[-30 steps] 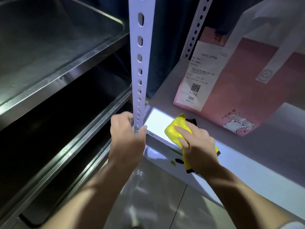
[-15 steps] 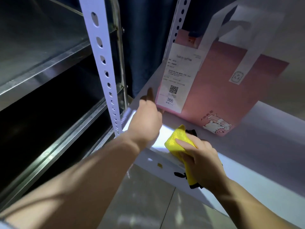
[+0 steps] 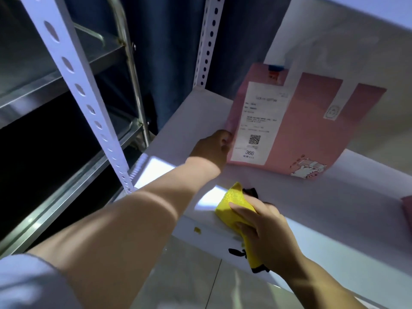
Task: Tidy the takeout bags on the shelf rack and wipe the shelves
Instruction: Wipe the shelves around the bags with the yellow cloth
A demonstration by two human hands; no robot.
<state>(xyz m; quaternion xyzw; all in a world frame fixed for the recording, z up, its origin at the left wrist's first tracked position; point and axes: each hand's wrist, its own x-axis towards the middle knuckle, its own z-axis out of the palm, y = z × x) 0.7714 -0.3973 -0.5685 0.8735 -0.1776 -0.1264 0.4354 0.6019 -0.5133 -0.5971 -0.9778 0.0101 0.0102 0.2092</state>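
Left hand (image 3: 211, 150) is out across the white shelf (image 3: 178, 130), and it has the pink takeout bag (image 3: 307, 134) by its lower left edge, fingers curled in against the paper. The bag stands upright towards the back of the shelf. Its white handles point up, and a cartoon print sits at its bottom right corner. A receipt (image 3: 258, 121) is stuck to the front, showing a QR code and the number 366, just beside that gripping hand.

Down at the front lip, the right hand (image 3: 267, 230) clasps a yellow cloth (image 3: 234, 197) with black trim. It presses the cloth onto the shelf edge, and one end hangs over the lip. A bright patch of light falls on the shelf between the two arms.

Off to the left, a white perforated post (image 3: 73, 81) slants up. A steel rack (image 3: 55, 70) lies behind it, and a dark blue curtain (image 3: 174, 52) hangs at the back. The tiled floor (image 3: 189, 284) shows below.
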